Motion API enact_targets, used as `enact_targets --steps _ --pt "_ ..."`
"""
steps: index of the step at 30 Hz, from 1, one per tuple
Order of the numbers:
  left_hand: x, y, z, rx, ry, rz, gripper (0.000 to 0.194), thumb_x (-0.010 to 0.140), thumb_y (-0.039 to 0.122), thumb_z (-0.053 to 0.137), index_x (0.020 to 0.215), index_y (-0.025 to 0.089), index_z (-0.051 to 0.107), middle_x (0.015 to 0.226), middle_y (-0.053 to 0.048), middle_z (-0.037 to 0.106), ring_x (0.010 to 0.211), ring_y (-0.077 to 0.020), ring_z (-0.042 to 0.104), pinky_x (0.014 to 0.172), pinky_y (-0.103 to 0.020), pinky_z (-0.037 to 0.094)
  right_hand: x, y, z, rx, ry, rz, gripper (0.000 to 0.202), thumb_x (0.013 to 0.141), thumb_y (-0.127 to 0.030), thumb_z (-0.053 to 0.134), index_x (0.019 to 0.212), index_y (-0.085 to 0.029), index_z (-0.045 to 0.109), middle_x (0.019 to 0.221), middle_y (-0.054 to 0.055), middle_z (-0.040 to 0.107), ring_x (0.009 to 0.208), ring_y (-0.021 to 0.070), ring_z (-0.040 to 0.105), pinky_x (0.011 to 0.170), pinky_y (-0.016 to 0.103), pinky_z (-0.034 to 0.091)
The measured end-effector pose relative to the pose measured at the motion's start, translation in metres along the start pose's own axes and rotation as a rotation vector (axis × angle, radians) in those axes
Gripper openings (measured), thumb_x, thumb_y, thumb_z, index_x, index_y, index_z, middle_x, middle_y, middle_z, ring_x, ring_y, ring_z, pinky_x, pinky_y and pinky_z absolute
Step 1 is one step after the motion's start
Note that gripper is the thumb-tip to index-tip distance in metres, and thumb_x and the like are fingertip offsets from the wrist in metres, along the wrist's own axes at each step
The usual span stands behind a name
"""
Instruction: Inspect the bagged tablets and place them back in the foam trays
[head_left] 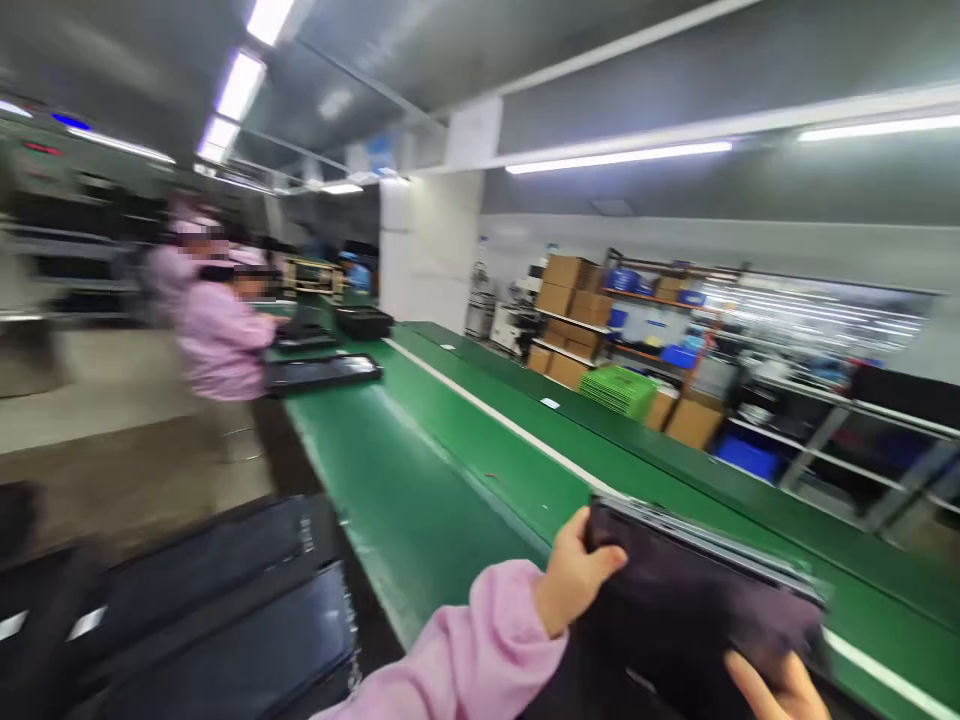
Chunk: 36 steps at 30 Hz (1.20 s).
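A black, flat, rectangular panel (675, 590) with a layered, shiny top edge is tilted over the green work surface at the lower right; its exact kind is blurred. My left hand (574, 575) is closed round its left edge, the thumb lying across the dark face. Lower right, my right hand (784, 690) grips the same panel near its lower right part, fingers against the face. The bottom of the frame cuts off much of this hand and the panel's lower side.
A long green conveyor bench (420, 470) runs away from me. More black panels (225, 640) lie at the lower left. Farther along, two co-workers (225, 330) in pink are beside black units (326, 372) on the bench. Beyond stand shelves with cardboard boxes (566, 285) and green crates (619, 388).
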<state>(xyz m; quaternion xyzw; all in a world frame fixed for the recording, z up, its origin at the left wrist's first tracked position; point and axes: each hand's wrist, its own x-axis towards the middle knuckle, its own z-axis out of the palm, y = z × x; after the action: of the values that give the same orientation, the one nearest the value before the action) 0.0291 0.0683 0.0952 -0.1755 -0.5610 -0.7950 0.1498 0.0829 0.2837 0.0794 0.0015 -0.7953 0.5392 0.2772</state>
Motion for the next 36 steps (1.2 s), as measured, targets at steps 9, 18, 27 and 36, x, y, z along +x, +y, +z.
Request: enact_targets --steps 9,18,27,36 --pt "-0.037 0.002 0.01 0.014 -0.496 0.162 0.039 0.072 0.044 0.066 0.099 0.017 0.061 0.093 -0.009 0.067 0.082 -0.0228 0.062 0.074 -0.031 0.048 -0.025 -0.014 -0.034 0.292 -0.2 -0.025 0.052 0.062 -0.052 0.076 0.101 -0.022 0.063 0.106 0.011 0.064 0.098 0.0302 0.059 0.082 0.042 0.048" --pt "-0.044 0.013 -0.001 0.189 -0.59 0.334 0.028 0.076 0.04 0.064 0.1 0.026 0.063 0.092 -0.007 0.073 0.082 -0.0239 0.068 0.073 -0.032 0.054 -0.045 -0.014 -0.04 0.413 -0.348 -0.035 0.033 0.066 -0.042 0.078 0.089 -0.023 0.065 0.09 0.005 0.065 0.088 0.0247 0.061 0.08 0.038 0.048" --pt "-0.048 0.019 0.001 0.252 -0.592 0.39 0.027 0.078 0.045 0.061 0.101 0.03 0.062 0.092 -0.005 0.073 0.081 -0.0231 0.068 0.07 -0.032 0.056 -0.046 -0.011 -0.04 0.453 -0.368 -0.087 0.033 0.067 -0.041 0.078 0.091 -0.024 0.063 0.093 0.005 0.066 0.088 0.023 0.062 0.079 0.038 0.047" --pt "-0.049 0.01 -0.012 0.293 -0.569 0.348 0.026 0.075 0.047 0.062 0.096 0.032 0.067 0.089 -0.005 0.074 0.081 -0.0274 0.069 0.069 -0.038 0.058 -0.047 -0.015 -0.038 0.444 -0.349 -0.104 0.036 0.063 -0.042 0.08 0.087 -0.02 0.064 0.085 0.004 0.065 0.081 0.0204 0.063 0.075 0.035 0.049"
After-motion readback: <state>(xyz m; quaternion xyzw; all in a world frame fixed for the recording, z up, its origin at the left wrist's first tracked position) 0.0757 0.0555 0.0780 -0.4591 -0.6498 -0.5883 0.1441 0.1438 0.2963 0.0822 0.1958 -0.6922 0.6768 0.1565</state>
